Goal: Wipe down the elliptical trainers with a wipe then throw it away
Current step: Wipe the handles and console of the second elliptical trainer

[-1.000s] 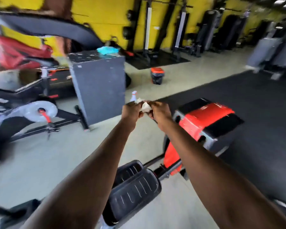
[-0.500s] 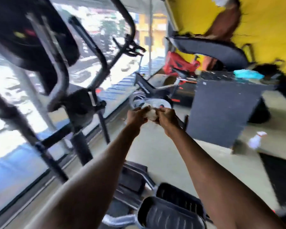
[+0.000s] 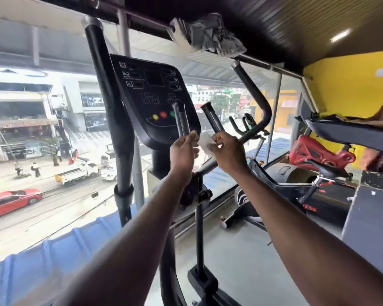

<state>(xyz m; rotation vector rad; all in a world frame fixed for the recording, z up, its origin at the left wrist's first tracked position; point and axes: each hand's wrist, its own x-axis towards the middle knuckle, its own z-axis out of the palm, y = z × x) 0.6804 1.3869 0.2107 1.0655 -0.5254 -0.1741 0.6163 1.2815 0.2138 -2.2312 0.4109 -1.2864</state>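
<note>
I face an elliptical trainer with a black console (image 3: pixel 152 102) carrying coloured buttons. Two short black grip bars (image 3: pixel 181 121) rise in front of the console. A white wipe (image 3: pixel 203 141) is stretched between my hands just below those bars. My left hand (image 3: pixel 182 152) pinches its left edge, close to the base of the left bar. My right hand (image 3: pixel 227 151) pinches its right side, under the right grip bar (image 3: pixel 212 118). The trainer's long moving handles (image 3: pixel 107 102) stand to the left and to the right (image 3: pixel 255 93).
A large window behind the trainer looks down on a street. A black exercise bike (image 3: pixel 296 186) stands to the right, with a red machine (image 3: pixel 314 151) behind it and a grey box (image 3: pixel 372 217) at the right edge. Crumpled cloth (image 3: pixel 208 34) hangs from the window rail overhead.
My view has swung left and upward from the gym floor to the trainer's console. Both hands keep hold of the wipe and have risen to the grip bars.
</note>
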